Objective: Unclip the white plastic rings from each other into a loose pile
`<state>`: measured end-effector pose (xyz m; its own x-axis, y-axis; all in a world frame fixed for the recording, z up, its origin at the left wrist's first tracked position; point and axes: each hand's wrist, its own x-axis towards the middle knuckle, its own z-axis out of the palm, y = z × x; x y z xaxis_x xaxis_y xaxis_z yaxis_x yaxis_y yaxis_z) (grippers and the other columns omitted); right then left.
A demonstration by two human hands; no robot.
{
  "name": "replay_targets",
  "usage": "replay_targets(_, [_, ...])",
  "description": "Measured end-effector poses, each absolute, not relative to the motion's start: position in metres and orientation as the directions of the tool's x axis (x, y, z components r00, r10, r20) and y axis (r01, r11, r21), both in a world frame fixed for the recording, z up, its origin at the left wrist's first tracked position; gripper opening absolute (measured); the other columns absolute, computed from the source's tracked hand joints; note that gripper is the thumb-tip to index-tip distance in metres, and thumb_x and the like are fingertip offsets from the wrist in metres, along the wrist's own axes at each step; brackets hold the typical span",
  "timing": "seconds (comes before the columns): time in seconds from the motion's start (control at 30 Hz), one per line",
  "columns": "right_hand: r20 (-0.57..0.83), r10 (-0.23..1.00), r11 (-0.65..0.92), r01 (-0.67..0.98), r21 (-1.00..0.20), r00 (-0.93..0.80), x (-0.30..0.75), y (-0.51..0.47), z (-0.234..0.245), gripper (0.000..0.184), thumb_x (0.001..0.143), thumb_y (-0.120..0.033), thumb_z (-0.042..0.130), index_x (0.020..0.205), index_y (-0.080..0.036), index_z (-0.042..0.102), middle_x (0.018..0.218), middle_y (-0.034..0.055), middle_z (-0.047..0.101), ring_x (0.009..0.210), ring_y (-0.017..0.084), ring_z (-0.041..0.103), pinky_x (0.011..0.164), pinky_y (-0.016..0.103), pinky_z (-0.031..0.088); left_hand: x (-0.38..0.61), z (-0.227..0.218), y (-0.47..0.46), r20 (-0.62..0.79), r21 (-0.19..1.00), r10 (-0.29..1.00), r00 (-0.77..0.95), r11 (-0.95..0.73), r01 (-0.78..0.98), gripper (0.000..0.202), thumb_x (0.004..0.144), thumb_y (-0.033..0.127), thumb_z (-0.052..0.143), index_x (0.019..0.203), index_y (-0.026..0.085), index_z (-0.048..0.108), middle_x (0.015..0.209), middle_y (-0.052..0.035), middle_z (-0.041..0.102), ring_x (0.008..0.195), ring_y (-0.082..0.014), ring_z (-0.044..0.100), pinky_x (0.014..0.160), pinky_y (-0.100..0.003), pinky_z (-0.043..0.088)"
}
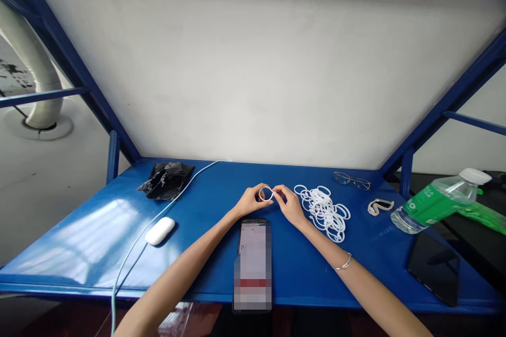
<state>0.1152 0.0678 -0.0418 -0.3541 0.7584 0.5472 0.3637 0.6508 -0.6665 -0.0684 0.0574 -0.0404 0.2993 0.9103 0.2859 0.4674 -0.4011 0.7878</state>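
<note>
Just above the blue tabletop, I hold a thin white ring [265,200] between both hands. My left hand [249,202] curls its thumb and fingers around the ring's left side. At its right edge, the fingertips of my right hand [289,204] pinch the ring; any finer detail at that spot is too small to make out. A loose pile of similar white rings [322,205] lies just right of my right hand, several overlapping. Below my hands, a phone [255,253] lies face up with its screen lit and partly blurred.
A crumpled black plastic bag [166,180], a pale cable [158,214] and a rounded white object [160,231] are on the left. To the right are eyeglasses [351,181], a beige band [380,206], a tilted bottle [438,202] and a dark flat device [434,268]. Blue frame bars [430,95] flank the table.
</note>
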Motion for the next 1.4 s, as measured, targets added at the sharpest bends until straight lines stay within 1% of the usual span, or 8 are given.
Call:
replay_targets(0.23, [0.537, 0.765, 0.643, 0.373, -0.668, -0.357, 0.1162, 0.0681, -0.0429, 0.015, 0.093, -0.030, 0.045, 0.092, -0.022, 0.058, 0.089, 0.0043, 0.065, 0.077, 0.019, 0.063, 0.071, 0.030, 0.050, -0.0685, -0.0400, 0.0573, 0.279, 0.781, 0.911, 0.304, -0.399, 0.480, 0.045, 0.075, 0.049, 0.066, 0.109, 0.019, 0.059, 0.068, 0.0036, 0.058, 0.063, -0.0122, 0.054, 0.061, -0.022, 0.044])
replay_targets(0.43, [0.523, 0.783, 0.621, 0.364, -0.695, -0.337, 0.1149, 0.0677, -0.0439, 0.014, 0.091, -0.030, 0.047, 0.095, -0.022, 0.058, 0.089, 0.0045, 0.066, 0.077, 0.019, 0.063, 0.068, 0.030, 0.051, -0.0690, -0.0403, 0.0576, 0.283, 0.784, 0.910, 0.302, -0.401, 0.474, 0.045, 0.076, 0.047, 0.066, 0.110, 0.019, 0.057, 0.068, 0.0037, 0.058, 0.063, -0.0125, 0.055, 0.062, -0.022, 0.044])
replay_targets(0.67, [0.509, 0.798, 0.600, 0.344, -0.722, -0.325, 0.1132, 0.0669, -0.0418, 0.014, 0.089, -0.032, 0.051, 0.093, -0.021, 0.059, 0.086, 0.0046, 0.067, 0.074, 0.019, 0.063, 0.067, 0.031, 0.052, -0.0693, -0.0407, 0.0579, 0.288, 0.785, 0.910, 0.299, -0.403, 0.471, 0.044, 0.076, 0.044, 0.067, 0.111, 0.019, 0.056, 0.068, 0.0037, 0.058, 0.064, -0.0126, 0.055, 0.063, -0.023, 0.045])
replay_targets(1.07, [0.513, 0.799, 0.598, 0.330, -0.730, -0.314, 0.1136, 0.0683, -0.0439, 0.014, 0.088, -0.028, 0.052, 0.097, -0.020, 0.060, 0.087, 0.0049, 0.067, 0.076, 0.018, 0.064, 0.069, 0.031, 0.052, -0.0692, -0.0416, 0.0578, 0.310, 0.786, 0.902, 0.300, -0.421, 0.452, 0.042, 0.077, 0.041, 0.065, 0.113, 0.019, 0.056, 0.069, 0.0037, 0.058, 0.064, -0.0123, 0.056, 0.063, -0.022, 0.045])
replay_targets(1.4, [0.524, 0.794, 0.607, 0.378, -0.699, -0.308, 0.1141, 0.0697, -0.0457, 0.012, 0.087, -0.026, 0.052, 0.095, -0.021, 0.059, 0.086, 0.0042, 0.067, 0.076, 0.018, 0.064, 0.068, 0.031, 0.051, -0.0692, -0.0392, 0.0566, 0.281, 0.784, 0.912, 0.299, -0.398, 0.476, 0.044, 0.078, 0.043, 0.064, 0.114, 0.020, 0.055, 0.069, 0.0036, 0.057, 0.065, -0.0130, 0.055, 0.063, -0.023, 0.045])
